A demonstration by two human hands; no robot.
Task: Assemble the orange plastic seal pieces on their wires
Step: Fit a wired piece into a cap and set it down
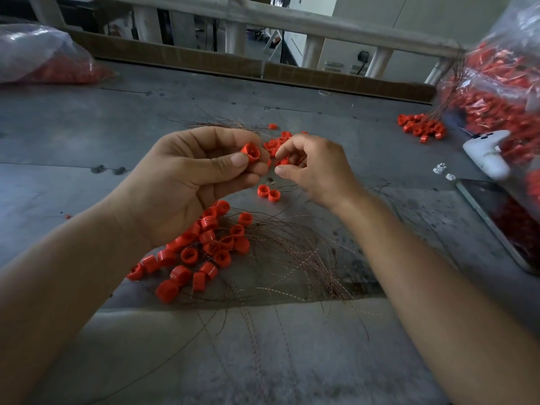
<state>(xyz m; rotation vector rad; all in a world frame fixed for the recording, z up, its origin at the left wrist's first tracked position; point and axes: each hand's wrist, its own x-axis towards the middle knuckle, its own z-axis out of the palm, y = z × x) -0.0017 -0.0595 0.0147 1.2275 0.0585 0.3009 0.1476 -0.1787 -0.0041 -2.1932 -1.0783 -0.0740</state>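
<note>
L hand (187, 182) grip closed: thumb & fingers pinch one orange seal cap (250, 151), open end toward R hand (314, 168). R grip curled just beside, maybe on a small orange bit, can't tell. Best bet: steady cap, line up square, then press. Loose caps (189, 255) & wires (292, 252) on surface (87, 127) below.

"What is the cap (251, 152) made of?"

"Smooth orange plastic, a bit shiny. The pile (201, 247) is the same."

"And the wires (292, 258)?"

"Thin twisted metal, copper-coloured, with a faint glint."

"The table (87, 135) looks dull."

"It is grey, matt, scuffed and stained. The bags (502, 83) are clear, crinkly, shiny plastic. The phone (508, 226) is glossy, and the strip (181, 58) at the back looks like brown cardboard."
</note>
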